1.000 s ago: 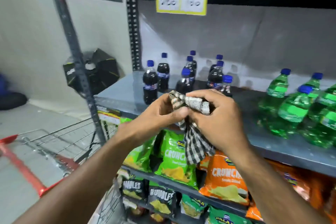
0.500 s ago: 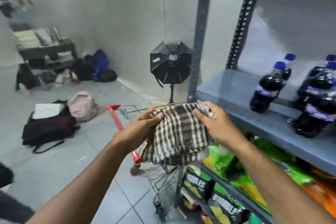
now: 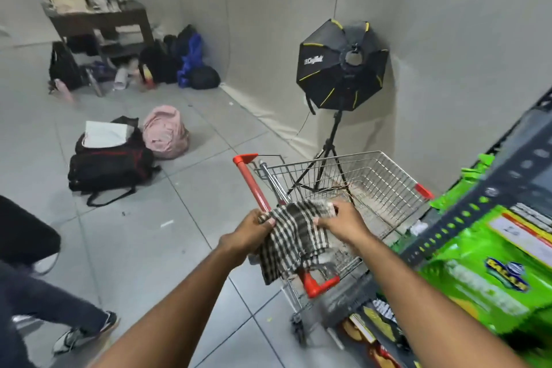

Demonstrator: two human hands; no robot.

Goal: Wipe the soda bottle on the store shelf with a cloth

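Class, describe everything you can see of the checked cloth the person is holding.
The checked cloth is a soft woven fabric with dark and pale checks. It is crumpled, stretched between the left hand and the right hand, which grip its upper edges, while its lower part hangs loose. It is held above the near end of the wire shopping cart.

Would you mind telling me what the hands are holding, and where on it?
Both hands hold the checked cloth: left hand and right hand pinch opposite ends of its top edge.

Both arms outstretched, left hand (image 3: 252, 230) and right hand (image 3: 343, 222) clenched.
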